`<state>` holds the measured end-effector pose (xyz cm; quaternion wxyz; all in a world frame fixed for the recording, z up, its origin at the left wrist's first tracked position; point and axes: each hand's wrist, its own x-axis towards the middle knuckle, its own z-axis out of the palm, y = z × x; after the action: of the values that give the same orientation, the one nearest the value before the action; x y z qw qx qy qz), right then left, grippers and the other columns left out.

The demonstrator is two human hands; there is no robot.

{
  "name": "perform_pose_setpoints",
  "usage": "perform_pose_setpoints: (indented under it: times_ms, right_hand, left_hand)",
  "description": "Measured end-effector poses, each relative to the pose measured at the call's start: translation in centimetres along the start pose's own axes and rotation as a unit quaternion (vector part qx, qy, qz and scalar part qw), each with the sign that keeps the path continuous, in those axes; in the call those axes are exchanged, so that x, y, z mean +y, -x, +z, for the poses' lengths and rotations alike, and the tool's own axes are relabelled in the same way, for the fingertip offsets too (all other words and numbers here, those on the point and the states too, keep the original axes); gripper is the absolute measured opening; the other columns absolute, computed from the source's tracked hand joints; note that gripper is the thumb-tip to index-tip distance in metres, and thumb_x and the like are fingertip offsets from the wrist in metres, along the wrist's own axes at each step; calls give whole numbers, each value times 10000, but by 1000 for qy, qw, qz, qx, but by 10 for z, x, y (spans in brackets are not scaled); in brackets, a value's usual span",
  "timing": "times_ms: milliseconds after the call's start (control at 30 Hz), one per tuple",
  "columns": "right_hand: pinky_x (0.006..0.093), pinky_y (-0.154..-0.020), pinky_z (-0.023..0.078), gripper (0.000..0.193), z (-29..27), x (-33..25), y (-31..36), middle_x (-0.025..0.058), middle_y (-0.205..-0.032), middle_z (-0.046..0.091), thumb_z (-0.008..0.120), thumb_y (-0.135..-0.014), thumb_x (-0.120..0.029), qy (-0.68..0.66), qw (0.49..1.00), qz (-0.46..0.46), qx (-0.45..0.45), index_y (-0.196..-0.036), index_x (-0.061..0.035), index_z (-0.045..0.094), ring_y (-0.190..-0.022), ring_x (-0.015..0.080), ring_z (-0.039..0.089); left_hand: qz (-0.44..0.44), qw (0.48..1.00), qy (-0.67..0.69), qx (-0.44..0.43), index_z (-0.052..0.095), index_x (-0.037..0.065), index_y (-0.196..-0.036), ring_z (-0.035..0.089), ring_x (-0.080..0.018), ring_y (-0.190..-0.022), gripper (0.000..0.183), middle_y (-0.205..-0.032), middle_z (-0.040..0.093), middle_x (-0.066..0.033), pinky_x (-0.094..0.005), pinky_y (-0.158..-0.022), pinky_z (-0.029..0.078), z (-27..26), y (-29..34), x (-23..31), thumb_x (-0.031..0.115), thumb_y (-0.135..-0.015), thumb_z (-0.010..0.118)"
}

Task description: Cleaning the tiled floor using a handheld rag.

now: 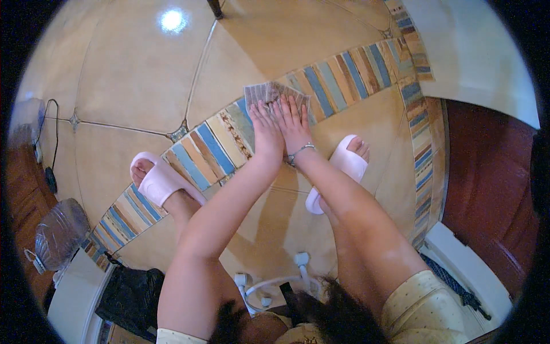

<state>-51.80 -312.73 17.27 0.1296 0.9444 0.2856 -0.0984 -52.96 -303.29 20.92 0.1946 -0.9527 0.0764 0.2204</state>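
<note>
A greyish-brown cloth (256, 92) with pale stripes lies on the tiled floor, over a band of multicoloured striped tiles (213, 150). My left hand (266, 127) rests flat on its lower edge, fingers stretched forward. Beside it and touching it, my right hand (293, 121) also lies flat on the cloth, with its fingers slightly apart. A thin bracelet (301, 151) circles the right wrist. Both hands are open, and the part of the cloth under them is hidden.
My feet, in a left pink slipper (157, 180) and a right pink slipper (347, 166), flank my arms. A white wheeled base (281, 282) is below me. Leftward are a large plastic bottle (62, 234) and black bag (133, 292); rightward, a red-brown door (487, 178).
</note>
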Motion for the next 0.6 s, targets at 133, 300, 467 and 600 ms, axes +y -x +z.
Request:
perform_pose_setpoints:
  times_ms: [133, 300, 467, 600]
  right_hand:
    - [550, -1170, 27, 648, -2, 3, 25, 119, -1616, 62, 387, -948, -212, -27, 999, -2, -39, -1544, -127, 147, -1487, 321, 45]
    - [558, -1168, 18, 630, 7, 13, 41, 102, -1615, 94, 396, -944, -214, -77, 996, -33, -9, -1535, -137, 194, -1487, 321, 50]
    - [595, -1151, 6, 646, 3, 30, 20, 113, -1616, 73, 430, -937, -300, -117, 992, -47, 31, -1531, -162, 220, -1485, 347, 17]
    - [622, -1139, 2, 657, -3, 46, -25, 86, -1621, 18, 444, -942, -323, -145, 989, -10, -3, -1539, -278, 175, -1486, 340, -14]
  left_hand:
    - [33, 997, -41, -49, 260, -40, -1483, 279, -465, -1394, 599, -1523, 264, -279, -618, -1130, 141, -5, 14, 17, 262, -974, 354]
    - [41, 997, -49, -53, 265, -57, -1474, 276, -470, -1393, 593, -1522, 258, -287, -615, -1132, 129, 2, 23, 32, 256, -977, 350]
    - [33, 996, -39, -72, 278, -82, -1461, 270, -490, -1387, 590, -1509, 265, -309, -595, -1141, 135, -8, 6, 26, 242, -972, 346]
    - [-7, 998, -33, -49, 269, -79, -1464, 281, -478, -1387, 591, -1504, 282, -303, -576, -1145, 157, -24, -37, 8, 237, -971, 348]
